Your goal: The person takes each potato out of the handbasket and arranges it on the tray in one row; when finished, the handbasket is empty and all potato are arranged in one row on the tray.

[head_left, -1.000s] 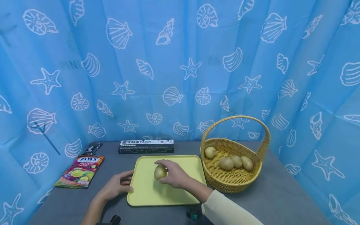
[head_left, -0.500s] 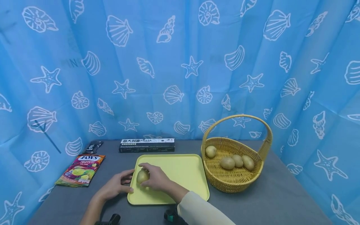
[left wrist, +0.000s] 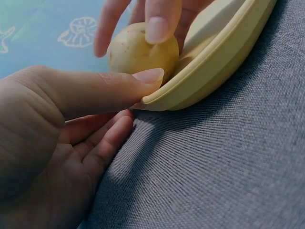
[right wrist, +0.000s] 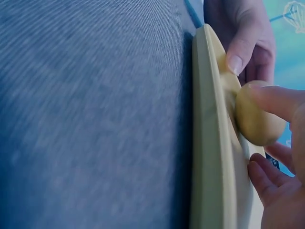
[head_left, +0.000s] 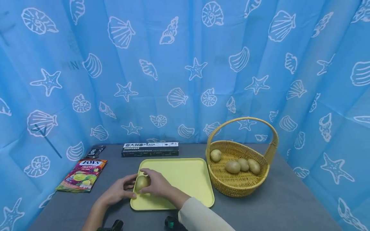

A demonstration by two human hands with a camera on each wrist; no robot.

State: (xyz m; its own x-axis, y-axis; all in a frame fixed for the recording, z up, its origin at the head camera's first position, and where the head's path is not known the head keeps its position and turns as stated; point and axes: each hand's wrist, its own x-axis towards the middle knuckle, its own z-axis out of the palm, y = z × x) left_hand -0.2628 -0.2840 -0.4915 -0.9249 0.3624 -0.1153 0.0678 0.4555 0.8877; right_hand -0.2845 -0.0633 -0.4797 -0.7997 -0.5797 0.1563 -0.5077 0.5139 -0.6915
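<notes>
Watching from my end, I see the right hand (head_left: 157, 183) grasping a potato (head_left: 142, 183) between its thumb and fingers, over the left part of a yellow tray (head_left: 186, 179) and just inside that tray's left edge. I cannot tell whether the potato's full weight rests on the tray. The left hand (head_left: 116, 191) grips the tray's left edge: its thumb lies on the rim, and in the left wrist view I make out its fingertips tucked at the outer side below. A pale sleeve (head_left: 203, 216) covers the right forearm. The tray lies flat on the grey table (head_left: 277, 211), around the middle. Beside its right edge, toward the table's right edge, I have a wicker basket (head_left: 240, 191) with its handle up; one loose potato (head_left: 215, 155) sits by the basket's left wall and three grouped potatoes (head_left: 243, 165) lie farther right. A black-and-white pasta box (head_left: 150, 149) lies along the table's far edge, behind the tray. A bright candy bag (head_left: 82, 175) lies by the table's left edge, with a small black packet (head_left: 95, 151) behind it at the far left corner. A blue curtain (head_left: 188, 83) printed with shells and starfish hangs behind the table.
</notes>
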